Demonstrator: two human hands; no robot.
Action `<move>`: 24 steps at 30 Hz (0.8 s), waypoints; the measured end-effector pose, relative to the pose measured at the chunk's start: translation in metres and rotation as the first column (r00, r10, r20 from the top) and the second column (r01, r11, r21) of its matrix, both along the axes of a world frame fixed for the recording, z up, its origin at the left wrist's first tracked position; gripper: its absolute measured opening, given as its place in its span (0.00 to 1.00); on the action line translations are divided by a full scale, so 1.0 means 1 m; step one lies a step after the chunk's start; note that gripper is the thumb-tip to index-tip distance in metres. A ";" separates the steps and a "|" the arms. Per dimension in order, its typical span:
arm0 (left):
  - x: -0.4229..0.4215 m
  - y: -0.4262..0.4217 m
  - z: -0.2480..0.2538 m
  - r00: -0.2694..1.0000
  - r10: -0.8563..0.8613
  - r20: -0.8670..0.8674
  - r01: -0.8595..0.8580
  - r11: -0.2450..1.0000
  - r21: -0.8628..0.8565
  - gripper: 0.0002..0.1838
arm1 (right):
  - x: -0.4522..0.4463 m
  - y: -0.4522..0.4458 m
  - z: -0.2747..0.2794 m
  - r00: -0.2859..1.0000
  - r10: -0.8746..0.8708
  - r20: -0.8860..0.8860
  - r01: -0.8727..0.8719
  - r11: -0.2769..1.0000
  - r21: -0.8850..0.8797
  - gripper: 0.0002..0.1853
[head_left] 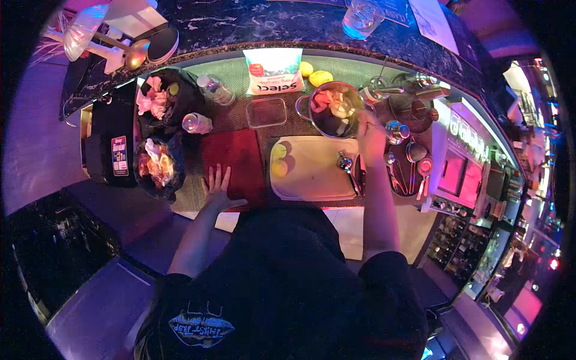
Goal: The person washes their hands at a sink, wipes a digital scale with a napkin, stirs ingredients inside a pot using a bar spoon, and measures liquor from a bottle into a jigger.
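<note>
My left hand [221, 189] lies with its fingers spread on a dark red cloth [231, 156]. My right hand [370, 129] is at the right rim of a metal pot [303, 109] holding pale and dark pieces. Its fingers are blurred, and I cannot tell whether they grip anything. In front of me a cutting board [312, 174] carries two yellow-green citrus pieces [279, 159] on its left. At its right end lies a metal tool with a rounded head [345, 163]. Behind the cloth stands a clear rectangular container [266, 113].
A white printed bag [273, 72] stands at the back beside two lemons [320, 77]. On the left are two dark bins [171, 129] with crumpled contents, a bottle [216, 90] and a jar [197, 123]. A tray of bar tools [410, 168] is on the right.
</note>
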State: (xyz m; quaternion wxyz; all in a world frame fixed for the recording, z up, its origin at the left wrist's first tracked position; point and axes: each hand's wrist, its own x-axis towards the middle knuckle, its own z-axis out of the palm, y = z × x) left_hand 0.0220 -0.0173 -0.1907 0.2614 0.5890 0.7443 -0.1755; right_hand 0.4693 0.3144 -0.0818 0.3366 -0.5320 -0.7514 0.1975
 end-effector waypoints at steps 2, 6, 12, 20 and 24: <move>-0.001 -0.004 -0.003 1.000 0.008 -0.001 -0.008 1.000 0.012 0.85 | -0.002 0.007 0.005 1.000 -0.020 0.004 0.020 0.991 0.134 0.12; 0.000 0.001 0.004 1.000 0.005 0.006 -0.005 1.000 -0.013 0.85 | -0.004 0.020 -0.030 1.000 0.000 -0.030 0.007 0.974 0.228 0.11; -0.001 -0.004 -0.002 1.000 -0.011 -0.004 0.011 1.000 0.012 0.85 | -0.030 -0.003 -0.016 0.960 0.182 -0.215 -0.207 0.973 -0.102 0.11; 0.000 0.000 0.001 1.000 -0.004 0.000 0.004 1.000 -0.008 0.85 | 0.015 -0.001 0.023 0.984 0.083 0.157 -0.064 0.990 -0.122 0.11; 0.000 0.001 0.001 1.000 -0.005 -0.015 0.005 1.000 -0.013 0.86 | 0.023 0.007 0.020 0.978 0.065 0.200 -0.071 0.997 0.025 0.11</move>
